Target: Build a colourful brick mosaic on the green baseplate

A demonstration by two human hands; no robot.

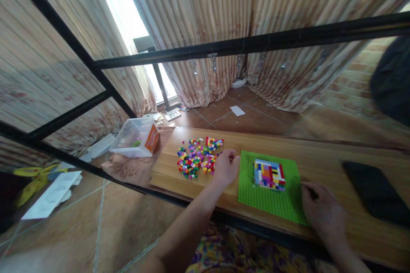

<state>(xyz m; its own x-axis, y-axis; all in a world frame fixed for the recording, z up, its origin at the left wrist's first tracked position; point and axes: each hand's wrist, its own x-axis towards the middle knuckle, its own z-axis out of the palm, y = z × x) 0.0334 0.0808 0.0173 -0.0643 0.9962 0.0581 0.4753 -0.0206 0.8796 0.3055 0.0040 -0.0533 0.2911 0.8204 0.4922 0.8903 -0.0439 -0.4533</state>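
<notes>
The 2 hands were apart from each other, 1 at either side of a green studded baseplate [269, 207]. The left hand [228, 165] was just off the baseplate's left edge, its fingers curled inward; whether they pinched a brick, I could not tell. The right hand [323, 211] was at the baseplate's right edge, fingers bent, and its grip could not be made out either.

On the baseplate, between its left and right edges and nearer the far edge than the near, sat a roughly square mosaic of toy bricks [269, 175] in pale blue, white, red, yellow, orange and purple. The baseplate lay on the wooden worktop [323, 153], its near right corner close to the worktop's near edge. Left of the left hand, toward the worktop's left edge, loose bricks [195, 160] of many colours were spread in a heap. A black phone [376, 192] lay toward the right, beyond the right hand.

Past the worktop's left edge stood a translucent plastic box [131, 138] with an orange label [152, 138] and a few green and pink pieces inside. Black metal bars [198, 53] crossed in front of floral curtains [208, 13], and a white sheet [237, 111] lay on the tiled floor [134, 217] beyond the far edge.
</notes>
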